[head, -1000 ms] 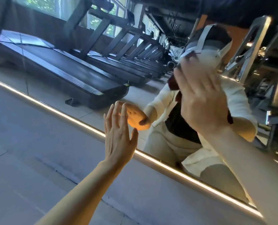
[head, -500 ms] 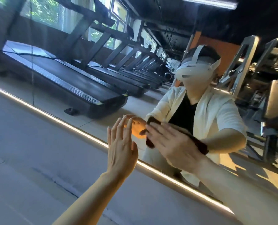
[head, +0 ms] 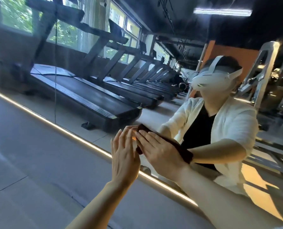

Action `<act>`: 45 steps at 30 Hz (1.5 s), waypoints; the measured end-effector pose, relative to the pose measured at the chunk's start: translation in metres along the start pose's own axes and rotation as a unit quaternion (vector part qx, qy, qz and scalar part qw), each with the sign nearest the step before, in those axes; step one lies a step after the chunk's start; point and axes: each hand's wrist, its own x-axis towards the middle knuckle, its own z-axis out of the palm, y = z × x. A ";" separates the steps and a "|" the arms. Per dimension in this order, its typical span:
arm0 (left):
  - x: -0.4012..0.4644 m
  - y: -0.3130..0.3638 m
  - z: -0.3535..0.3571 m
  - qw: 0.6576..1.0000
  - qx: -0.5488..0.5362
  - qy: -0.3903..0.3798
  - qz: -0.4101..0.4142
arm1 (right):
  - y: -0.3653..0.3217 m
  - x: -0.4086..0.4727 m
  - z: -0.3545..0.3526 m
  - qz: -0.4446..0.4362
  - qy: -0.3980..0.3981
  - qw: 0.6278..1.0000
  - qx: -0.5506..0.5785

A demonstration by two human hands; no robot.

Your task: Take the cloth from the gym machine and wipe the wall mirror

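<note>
The wall mirror fills the upper part of the head view, above a lit strip. A dark brown cloth lies flat against the glass low down, just above the strip. My right hand presses it to the mirror with straight, spread fingers; most of the cloth is hidden under that hand. My left hand is flat with straight fingers against the mirror right beside the cloth's left end. The hands' reflections meet them in the glass.
The lit strip marks the mirror's lower edge, with grey wall or floor panels below it. The glass reflects a row of treadmills, windows, gym machines at right, and a person in a white shirt wearing a headset.
My right hand slid the cloth from high on the mirror down and left to the lower edge beside my left hand. The left hand stayed about where it was. The view tilted slightly.
</note>
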 end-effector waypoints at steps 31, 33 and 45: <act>0.263 0.088 -0.069 0.972 0.024 0.135 0.192 | 0.305 0.099 -0.136 0.282 0.196 0.934 -0.094; 0.269 0.084 -0.072 0.974 0.017 0.136 0.182 | 0.270 0.132 -0.120 0.216 0.184 0.956 -0.079; 0.289 0.135 -0.070 0.962 0.029 0.163 0.219 | 0.332 0.189 -0.160 0.281 0.148 0.948 -0.035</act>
